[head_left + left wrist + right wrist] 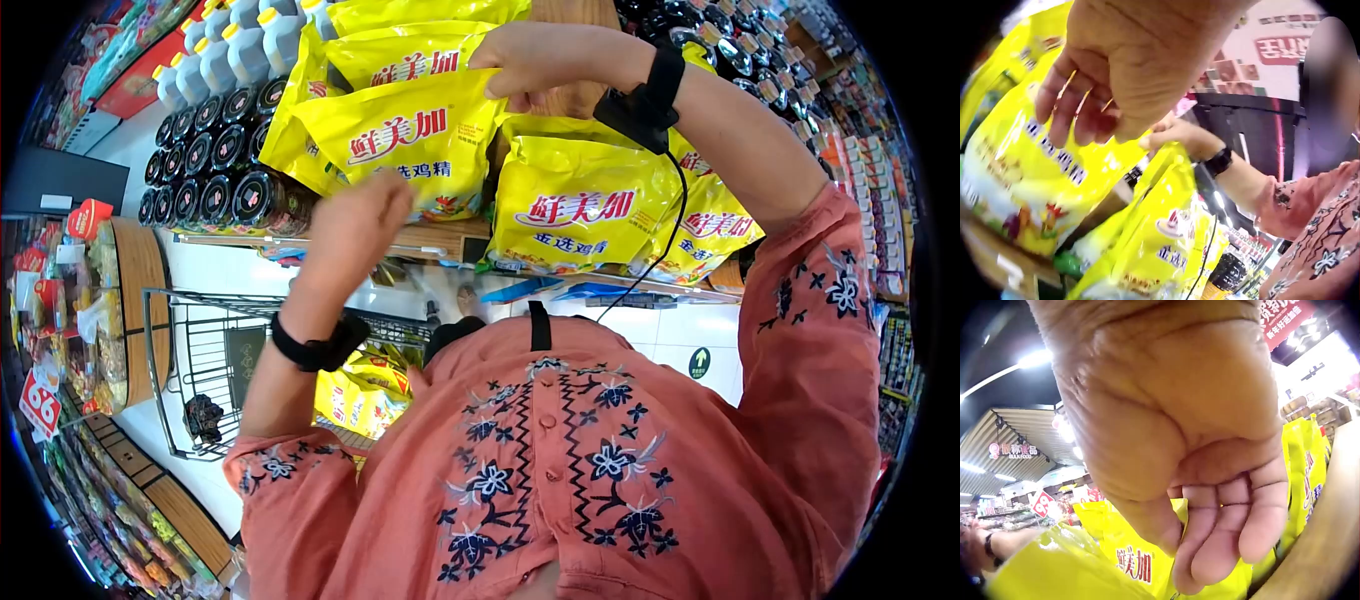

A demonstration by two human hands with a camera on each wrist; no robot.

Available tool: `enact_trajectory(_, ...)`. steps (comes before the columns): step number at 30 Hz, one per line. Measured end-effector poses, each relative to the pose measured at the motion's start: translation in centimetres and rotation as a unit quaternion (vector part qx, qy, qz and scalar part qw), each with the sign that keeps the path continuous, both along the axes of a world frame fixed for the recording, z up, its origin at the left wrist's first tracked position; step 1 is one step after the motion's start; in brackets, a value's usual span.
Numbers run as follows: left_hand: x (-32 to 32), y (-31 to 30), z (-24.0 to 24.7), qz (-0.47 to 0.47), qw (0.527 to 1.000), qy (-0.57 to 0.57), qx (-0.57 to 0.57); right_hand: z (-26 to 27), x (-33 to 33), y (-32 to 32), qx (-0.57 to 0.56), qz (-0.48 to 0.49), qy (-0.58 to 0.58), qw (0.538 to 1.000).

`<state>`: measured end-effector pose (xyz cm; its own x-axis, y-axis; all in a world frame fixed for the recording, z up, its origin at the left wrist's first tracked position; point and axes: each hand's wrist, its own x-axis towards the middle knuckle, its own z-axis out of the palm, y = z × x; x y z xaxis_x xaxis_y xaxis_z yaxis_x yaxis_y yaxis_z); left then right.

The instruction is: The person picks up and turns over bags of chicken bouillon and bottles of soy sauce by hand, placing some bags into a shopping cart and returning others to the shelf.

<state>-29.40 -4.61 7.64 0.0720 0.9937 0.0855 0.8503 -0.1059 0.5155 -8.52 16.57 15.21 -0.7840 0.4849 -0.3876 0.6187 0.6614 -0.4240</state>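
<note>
My right hand [540, 65] pinches the upper right corner of a yellow bag of chicken seasoning [400, 130], which stands at the front of the shelf display. In the right wrist view, my thumb and fingers [1216, 550] close around the bag's top edge. My left hand [365, 225], blurred in the head view, hovers in front of the same bag's lower part. In the left wrist view, its fingers [1079, 112] hang loosely curled with nothing in them, overlapping the bag's printed front. More yellow bags [575, 205] stand to the right and behind.
Below left stands a wire shopping cart [215, 350] with yellow bags [365, 395] in it. Dark-lidded jars [215, 190] and grey jugs [245, 50] line the shelf's left side. The wooden shelf edge [425, 240] runs across in front of me.
</note>
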Motion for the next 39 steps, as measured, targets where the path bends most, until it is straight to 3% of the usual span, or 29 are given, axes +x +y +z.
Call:
enact_trajectory(1,0.0,-0.5,-2.6,-0.029,0.999,-0.002,-0.044,-0.1,0.0,0.1,0.000,0.002,0.006,1.000)
enact_trajectory(4,0.2,-1.0,-9.0,-0.040,0.999,0.027,-0.017,-0.1,0.2,0.1,0.003,0.011,0.014,1.000)
enact_trajectory(8,1.2,-0.2,-13.2,0.049,0.996,0.028,0.067,0.9,0.3,-0.4,0.017,0.040,0.030,0.999)
enact_trajectory(12,1.5,0.2,-13.8,0.076,0.994,0.045,0.063,0.8,0.4,-0.8,0.041,0.097,0.037,0.994)
enact_trajectory(15,2.1,-0.1,-13.9,0.097,0.988,0.096,0.069,1.2,0.9,-1.1,0.000,0.053,-0.002,0.999)
enact_trajectory(16,2.4,-0.1,-13.7,0.104,0.984,0.119,0.077,0.3,0.7,-0.3,0.060,0.105,0.022,0.992)
enact_trajectory(19,2.7,-0.6,-13.2,0.104,0.988,0.093,0.072,1.4,1.8,-0.2,0.150,0.140,0.044,0.978)
enact_trajectory(22,3.0,-1.5,-13.0,0.101,0.987,0.094,0.084,4.6,3.6,-2.8,0.098,0.049,0.077,0.991)
enact_trajectory(27,3.9,-4.9,-11.5,0.159,0.981,-0.029,0.104,8.7,8.2,-6.7,0.209,0.112,0.334,0.912)
enact_trajectory(29,5.2,-6.7,-10.6,0.205,0.969,-0.069,0.115,11.5,8.7,-11.7,0.130,0.025,0.462,0.877)
enact_trajectory(31,6.6,-8.3,-10.2,0.240,0.954,-0.136,0.114,12.7,10.6,-12.1,-0.007,0.165,0.529,0.833)
enact_trajectory(33,8.3,-10.6,-9.8,0.288,0.934,-0.194,0.088,11.9,11.2,-14.2,-0.114,0.143,0.570,0.801)
enact_trajectory(35,9.8,-13.3,-11.0,0.320,0.923,-0.206,0.052,7.6,10.6,-19.7,-0.190,-0.042,0.576,0.794)
enact_trajectory(37,11.0,-16.0,-12.0,0.343,0.913,-0.220,0.017,2.6,9.7,-21.4,-0.360,-0.075,0.442,0.818)
enact_trajectory(39,11.8,-19.4,-13.8,0.360,0.910,-0.204,-0.034,-2.9,8.9,-22.5,-0.351,-0.058,0.305,0.883)
